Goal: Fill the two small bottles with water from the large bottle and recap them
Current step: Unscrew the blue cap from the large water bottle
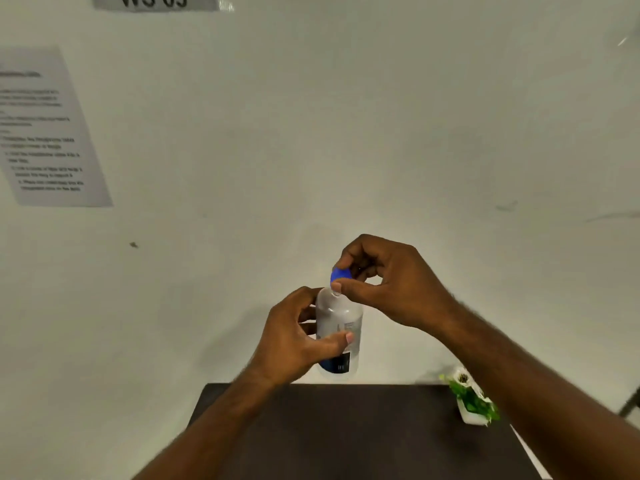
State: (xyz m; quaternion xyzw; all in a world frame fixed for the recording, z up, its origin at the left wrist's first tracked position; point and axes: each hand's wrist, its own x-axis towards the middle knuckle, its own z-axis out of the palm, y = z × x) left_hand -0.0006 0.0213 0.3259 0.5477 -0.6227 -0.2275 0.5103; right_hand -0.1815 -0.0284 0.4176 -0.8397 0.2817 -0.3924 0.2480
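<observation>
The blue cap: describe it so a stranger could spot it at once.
Above the dark table's far edge, the left hand holds a clear bottle upright. At its neck the right hand pinches the blue cap, the only bright blue thing between the fingertips.

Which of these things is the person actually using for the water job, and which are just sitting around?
In use:
- bottle, held up by the left hand
- blue cap, pinched by the right hand at the bottle's top

Just lying about:
- little potted plant on the dark table
- printed sheet on the wall
- sign at the top
</observation>
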